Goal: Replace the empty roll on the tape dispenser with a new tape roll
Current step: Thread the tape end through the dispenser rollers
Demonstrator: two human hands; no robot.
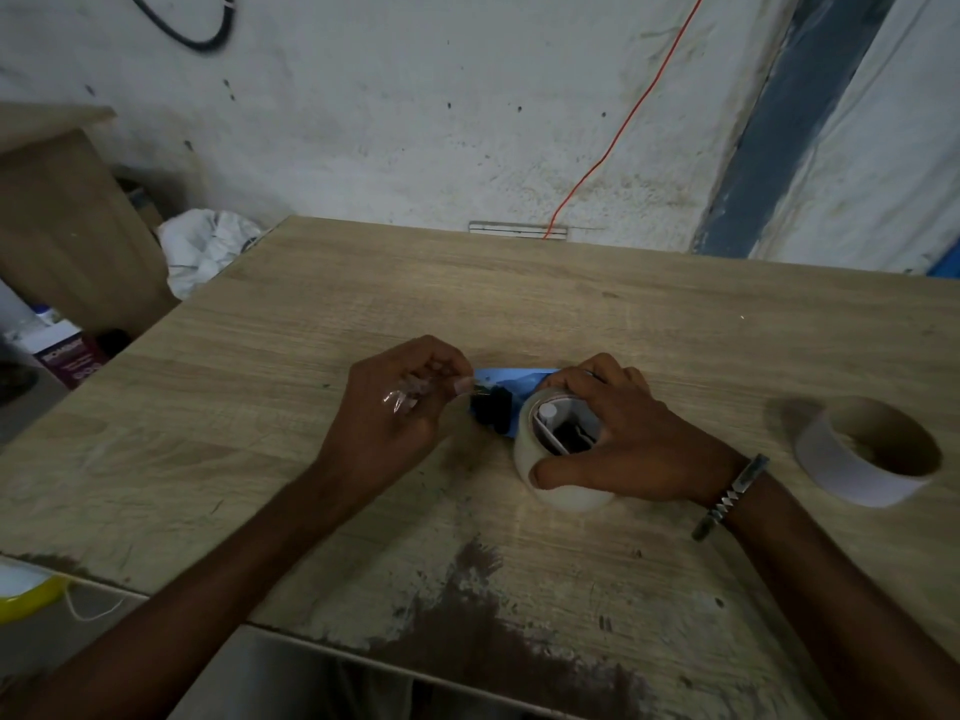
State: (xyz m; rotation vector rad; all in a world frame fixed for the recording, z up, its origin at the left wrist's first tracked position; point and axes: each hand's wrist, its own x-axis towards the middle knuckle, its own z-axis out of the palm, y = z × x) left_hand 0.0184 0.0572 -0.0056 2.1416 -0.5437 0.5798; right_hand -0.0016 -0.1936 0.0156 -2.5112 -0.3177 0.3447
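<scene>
A blue tape dispenser [511, 377] lies on its side in the middle of the wooden table [675, 324]. A roll of clear tape [566, 498] sits on its hub. My right hand [613, 433] grips this roll, thumb on its near rim and fingers over the far side. My left hand [400, 402] pinches the loose clear tape end [410, 394] just left of the dispenser's black front part [493, 410]. An empty cardboard roll [872, 452] with a white outer face lies apart at the right.
A wall with an orange cable [623, 122] rises behind the table. A wooden cabinet [67, 220], a white bag [208, 246] and boxes stand on the floor at the left. Dark stains [467, 615] mark the table's near edge.
</scene>
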